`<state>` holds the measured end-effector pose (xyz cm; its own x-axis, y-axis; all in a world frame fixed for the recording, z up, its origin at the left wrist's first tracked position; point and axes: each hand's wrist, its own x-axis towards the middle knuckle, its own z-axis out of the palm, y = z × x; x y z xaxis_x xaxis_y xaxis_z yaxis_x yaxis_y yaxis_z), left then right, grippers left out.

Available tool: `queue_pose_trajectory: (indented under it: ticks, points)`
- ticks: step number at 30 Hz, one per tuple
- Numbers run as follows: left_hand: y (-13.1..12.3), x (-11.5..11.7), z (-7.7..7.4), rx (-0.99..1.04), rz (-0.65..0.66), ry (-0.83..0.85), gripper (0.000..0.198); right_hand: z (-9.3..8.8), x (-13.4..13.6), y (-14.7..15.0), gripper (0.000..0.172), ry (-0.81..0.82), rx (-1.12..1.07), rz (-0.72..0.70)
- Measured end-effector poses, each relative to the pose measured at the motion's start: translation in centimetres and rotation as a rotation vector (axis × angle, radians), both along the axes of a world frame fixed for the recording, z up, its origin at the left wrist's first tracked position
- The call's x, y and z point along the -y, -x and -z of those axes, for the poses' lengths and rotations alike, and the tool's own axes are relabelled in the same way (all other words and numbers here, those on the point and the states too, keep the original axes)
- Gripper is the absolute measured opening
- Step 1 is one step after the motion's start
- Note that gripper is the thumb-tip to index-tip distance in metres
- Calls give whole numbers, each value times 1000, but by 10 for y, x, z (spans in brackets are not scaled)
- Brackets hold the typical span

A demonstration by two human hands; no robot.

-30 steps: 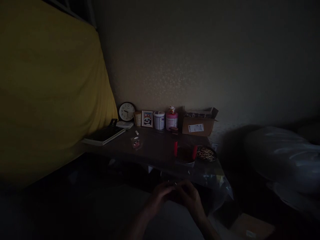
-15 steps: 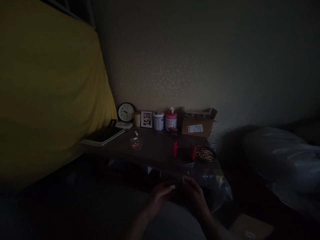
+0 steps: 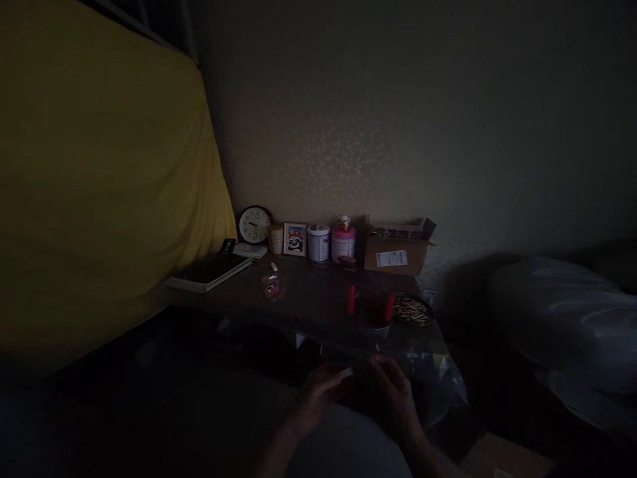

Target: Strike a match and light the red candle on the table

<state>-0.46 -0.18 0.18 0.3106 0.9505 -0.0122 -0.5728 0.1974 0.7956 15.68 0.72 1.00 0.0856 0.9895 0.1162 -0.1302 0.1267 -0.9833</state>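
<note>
In dim light, my left hand (image 3: 321,392) is closed around a small box (image 3: 346,373), of which only a pale edge shows. My right hand (image 3: 393,388), just to its right, is pinched on what looks like a thin matchstick, mostly hidden by the fingers. Both hands are in front of the low table's near edge. Beyond them, a red candle (image 3: 351,301) and a second red candle (image 3: 389,309) stand upright beside a dark round dish (image 3: 379,326). A plate of many thin pale sticks (image 3: 412,310) sits to their right.
Along the table's back are a clock (image 3: 255,224), a framed panda picture (image 3: 295,239), a white tin (image 3: 319,243), a pink-lidded tin (image 3: 343,245) and a cardboard box (image 3: 397,255). A thick book (image 3: 209,274) lies left, near a small clear packet (image 3: 271,289). Yellow cloth (image 3: 109,166) hangs left.
My right hand has shifted slightly right and its fingers have turned, so the pale stick at its fingertips hardly shows. The left hand keeps its grip. The view has moved slightly.
</note>
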Motion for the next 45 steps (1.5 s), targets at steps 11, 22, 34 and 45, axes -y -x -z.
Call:
queue_pose_trajectory:
  ticks: [11, 22, 34, 45]
  points:
    - [0, -4, 10, -31, -59, -9, 28, 5, 8, 4, 26, -243, 536, 14]
    - [0, -3, 1, -28, -67, -26, 26, 8, 9, 2, 20, -402, 652, 10]
    - [1, -3, -6, -42, -112, -37, 23, 13, 4, 4, 18, -464, 764, 118]
    - [5, -11, -4, 92, -98, 3, 25, -9, 0, 26, 16, -672, 840, 134]
